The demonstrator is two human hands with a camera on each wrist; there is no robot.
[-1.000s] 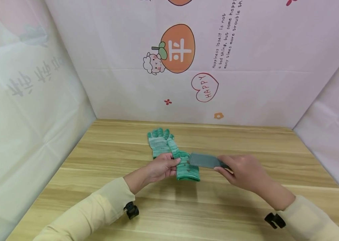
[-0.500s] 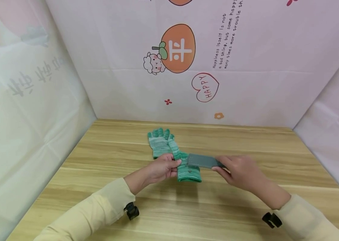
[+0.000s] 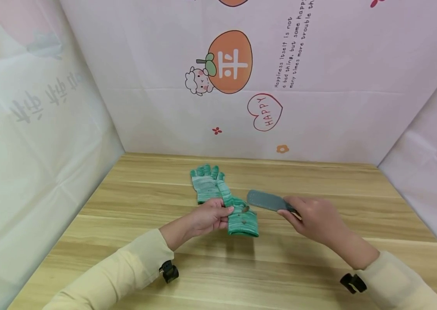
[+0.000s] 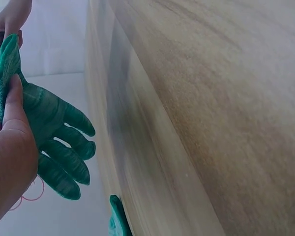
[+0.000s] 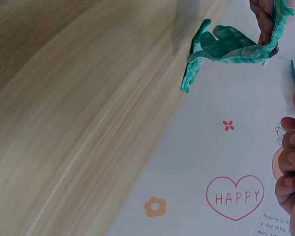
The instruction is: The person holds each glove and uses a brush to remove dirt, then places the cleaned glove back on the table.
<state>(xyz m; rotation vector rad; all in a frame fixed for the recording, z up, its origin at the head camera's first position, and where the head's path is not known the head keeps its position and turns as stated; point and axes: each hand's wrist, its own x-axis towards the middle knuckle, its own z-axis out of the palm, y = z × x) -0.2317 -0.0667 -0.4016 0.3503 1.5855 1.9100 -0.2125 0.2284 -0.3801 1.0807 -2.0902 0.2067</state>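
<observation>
My left hand (image 3: 211,215) pinches a green striped knit glove (image 3: 243,224) near its cuff and holds it above the table. Small brown specks (image 3: 245,209) show on the cuff side. In the left wrist view the held glove's fingers (image 4: 64,147) hang spread. My right hand (image 3: 315,219) grips the handle of a flat grey brush (image 3: 266,200), whose pale bristles (image 5: 288,96) show in the right wrist view. Just right of the cuff, the brush head looks apart from the glove. A second green glove (image 3: 204,185) lies flat behind the left hand.
The wood-grain table (image 3: 145,267) is bordered by a printed white cloth backdrop (image 3: 164,120) at the back and by white cloth at both sides. A black band (image 3: 170,271) sits at the left sleeve, another at the right.
The brush moved slightly left over the cuff, then back right and up off it, uncovering a brown speck. My left hand and the second glove have stayed in place.
</observation>
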